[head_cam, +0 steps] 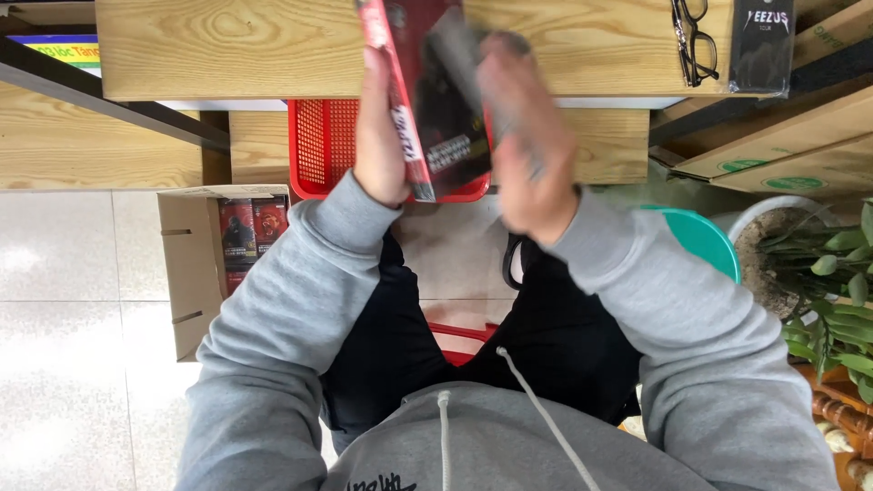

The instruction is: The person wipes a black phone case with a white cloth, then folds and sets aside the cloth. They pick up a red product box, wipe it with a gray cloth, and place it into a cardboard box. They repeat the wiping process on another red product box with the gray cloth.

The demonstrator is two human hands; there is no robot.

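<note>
I sit looking down at my lap in a grey hooded sweater. My left hand [380, 136] grips a flat red and black printed box [435, 100] by its left edge, holding it upright above a red plastic basket [320, 145]. My right hand [520, 136] is blurred with motion and rests against the box's right side, fingers over its front face.
An open cardboard carton [195, 273] with more red and black boxes [252, 229] stands on the tiled floor at my left. Wooden shelves [227, 45] run across the top, bearing black glasses [693, 41]. A teal stool [705, 238] and a potted plant [832, 291] are at my right.
</note>
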